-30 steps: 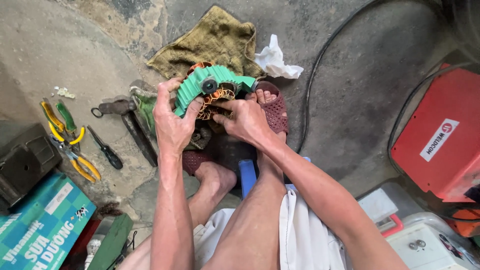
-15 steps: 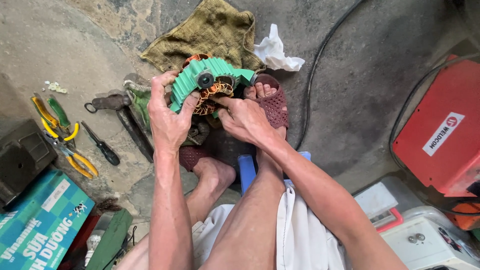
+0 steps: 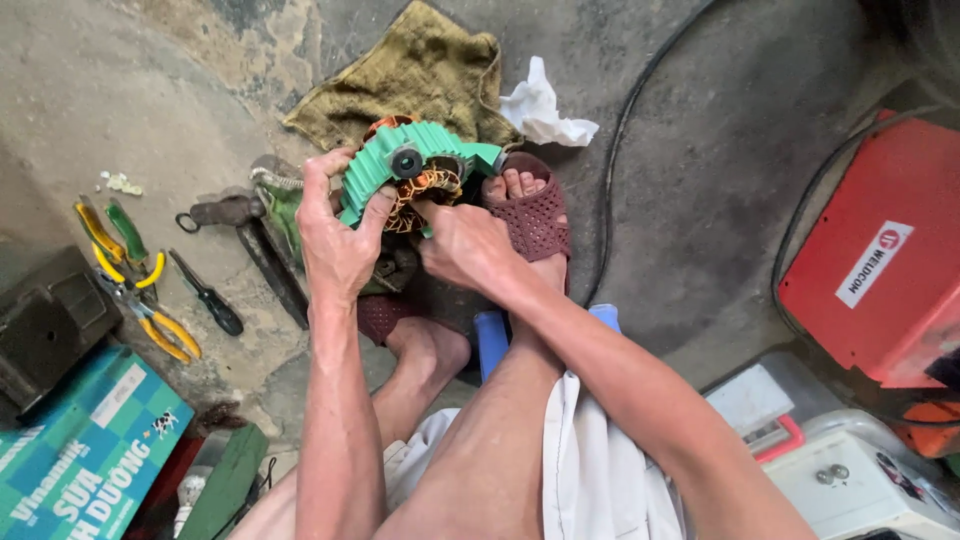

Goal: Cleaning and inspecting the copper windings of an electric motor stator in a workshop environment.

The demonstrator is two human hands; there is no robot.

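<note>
Yellow-handled pliers [image 3: 140,300] and a black screwdriver [image 3: 205,293] lie at far left on the concrete floor [image 3: 150,90]. The left hand [image 3: 338,240], forearm rising straight, curls tight around the left edge of the green ribbed motor housing [image 3: 415,165], held above the feet. The right hand [image 3: 462,245], arm angled in from lower right, pinches at the copper windings [image 3: 425,190] beneath it. A red machine [image 3: 880,260] stands at right.

– Where's the green motor housing [image 3: 415,165]?
– Just before the olive rag [image 3: 410,85], gripped by the left hand [image 3: 335,245].
– And the right hand [image 3: 460,245]?
– Touching its copper windings [image 3: 425,190], beside the maroon sandal [image 3: 535,215].
</note>
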